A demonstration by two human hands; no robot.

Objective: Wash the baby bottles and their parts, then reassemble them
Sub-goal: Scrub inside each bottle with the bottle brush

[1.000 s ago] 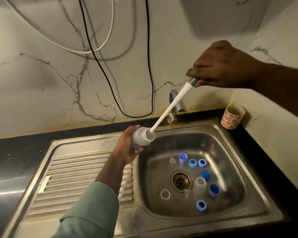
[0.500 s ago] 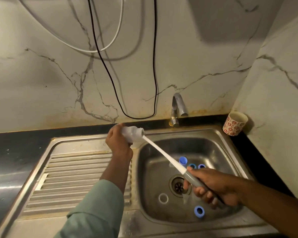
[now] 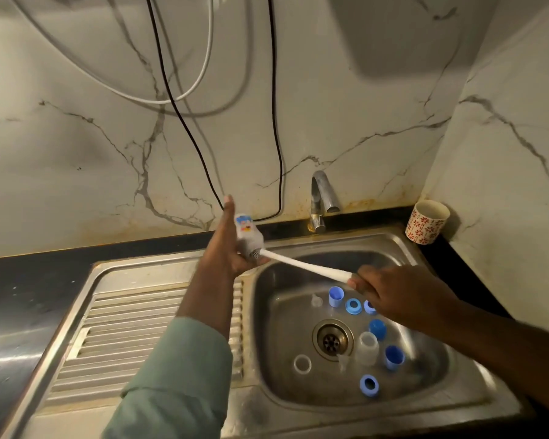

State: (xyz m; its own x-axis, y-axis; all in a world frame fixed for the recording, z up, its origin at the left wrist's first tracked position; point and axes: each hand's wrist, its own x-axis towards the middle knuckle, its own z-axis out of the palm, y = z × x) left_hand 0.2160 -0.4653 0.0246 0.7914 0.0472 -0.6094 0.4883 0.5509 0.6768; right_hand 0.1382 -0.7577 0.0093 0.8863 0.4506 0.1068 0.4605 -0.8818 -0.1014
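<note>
head view: i'm mid-scrub, my left hand (image 3: 227, 248) cradling the small bottle (image 3: 248, 237) with fingers extended at the sink's (image 3: 393, 403) ten o'clock, my right hand (image 3: 393, 296) gripping the brush handle (image 3: 305, 266); next i'd rinse it.

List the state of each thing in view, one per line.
Small white baby bottle with cartoon print: held by left hand, brush inside.
White-handled bottle brush: gripped by right hand.
Chrome tap: no water running.
Clear plastic bottle: uncapped, upright in steel sink.
Round drain: unplugged.
</note>
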